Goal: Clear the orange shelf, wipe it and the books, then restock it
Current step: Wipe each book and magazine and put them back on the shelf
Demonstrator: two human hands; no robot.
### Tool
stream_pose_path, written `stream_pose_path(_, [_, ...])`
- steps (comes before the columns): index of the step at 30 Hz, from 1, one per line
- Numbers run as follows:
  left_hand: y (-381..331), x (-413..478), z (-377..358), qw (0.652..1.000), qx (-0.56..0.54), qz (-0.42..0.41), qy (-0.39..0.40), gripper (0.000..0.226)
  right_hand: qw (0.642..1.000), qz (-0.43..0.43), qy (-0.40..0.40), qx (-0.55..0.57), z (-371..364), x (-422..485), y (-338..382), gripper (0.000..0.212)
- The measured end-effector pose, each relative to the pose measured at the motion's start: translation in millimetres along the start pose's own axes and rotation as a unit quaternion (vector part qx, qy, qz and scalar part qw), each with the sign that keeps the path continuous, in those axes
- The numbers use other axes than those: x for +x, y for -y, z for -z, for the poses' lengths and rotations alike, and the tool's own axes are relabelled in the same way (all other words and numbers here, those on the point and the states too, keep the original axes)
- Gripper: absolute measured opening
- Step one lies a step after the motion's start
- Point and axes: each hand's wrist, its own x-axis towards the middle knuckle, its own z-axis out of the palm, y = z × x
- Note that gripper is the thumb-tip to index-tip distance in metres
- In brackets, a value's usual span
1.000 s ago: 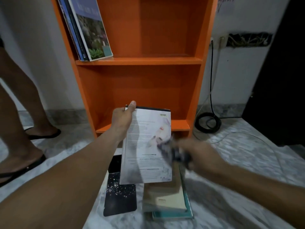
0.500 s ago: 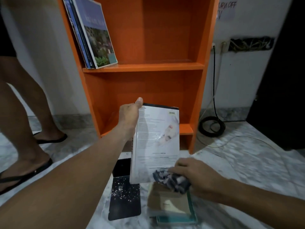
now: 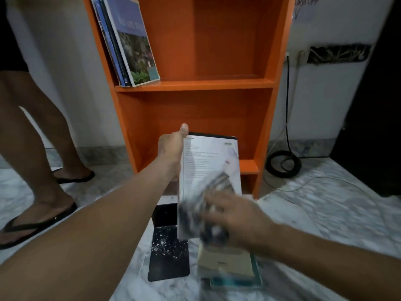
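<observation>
- Wiping a white glossy paperback book (image 3: 209, 166), by my read: it is held upright in front of the lower bay of the orange painted shelf unit (image 3: 269, 61), cover towards the camera so the whole face is reachable.
- Left hand (image 3: 171, 151) grips the book's left edge near the top, thumb up at the corner. This likely braces it against wiping pressure.
- Right hand (image 3: 236, 216) clutches a bunched grey patterned cloth (image 3: 199, 209) against the lower cover. Both are motion-blurred, so the exact finger curl is unclear.
- Shelf: the lower bay is bare. Thin blue-covered books (image 3: 130, 44) lean on the upper bay's left wall, probably already restocked.
- Grey marble floor (image 3: 325, 213) below the hands: a black speckled book (image 3: 169, 253) lies flat, with a beige book (image 3: 225, 259) stacked on another just beside it. Likely the wipe queue, kept within reach.
- Another person's legs (image 3: 43, 148) at left and a coiled black cable (image 3: 283, 164) right of the shelf, both apart from the work.
</observation>
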Motion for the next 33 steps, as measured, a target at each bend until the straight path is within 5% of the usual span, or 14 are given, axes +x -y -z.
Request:
stream_pose_path(2, [0, 0, 10, 1.0, 0.016, -0.002, -0.019, 0.042, 0.986, 0.057, 0.152, 0.022, -6, -20, 16, 0.032])
stream_pose_path(4, [-2, 1, 14, 0.999, 0.028, -0.011, -0.033, 0.041, 0.983, 0.001, 0.178, 0.053, 9, -17, 18, 0.029])
stream_pose_path(9, [-7, 0, 12, 1.0, 0.001, 0.002, -0.015, 0.034, 0.965, -0.198, -0.171, 0.024, 75, 55, -39, 0.045])
stream_pose_path(11, [-9, 0, 5, 1.0, -0.012, 0.0, 0.013, 0.033, 0.963, -0.195, -0.186, 0.013, 74, 80, -42, 0.046])
stream_pose_path(15, [-15, 2, 0, 0.999, -0.041, 0.002, -0.004, 0.032, 0.991, -0.108, -0.075, -0.032, 17, 49, 4, 0.055])
stream_pose_path(18, [-15, 6, 15, 0.998, -0.044, -0.005, -0.049, 0.029, 0.993, 0.086, 0.04, -0.064, -21, -16, 35, 0.035])
stream_pose_path(21, [-10, 9, 29, 0.995, -0.044, -0.013, -0.093, 0.028, 0.977, 0.071, 0.201, 0.027, -16, -37, 39, 0.027])
stream_pose_path(24, [-6, 11, 39, 0.995, -0.031, -0.001, -0.098, 0.027, 0.996, -0.032, 0.022, 0.077, 27, -3, 23, 0.041])
stream_pose_path(27, [-7, 9, 36, 0.996, -0.015, -0.011, -0.085, 0.027, 0.967, -0.117, -0.221, 0.041, 76, 48, -19, 0.049])
stream_pose_path(30, [-8, 5, 28, 0.997, 0.006, -0.02, -0.068, 0.029, 0.963, -0.17, -0.202, 0.051, 77, 73, -44, 0.047])
stream_pose_path(33, [-11, 3, 23, 0.998, -0.013, -0.019, -0.055, 0.032, 0.984, -0.147, -0.082, 0.062, 25, 38, -31, 0.047])
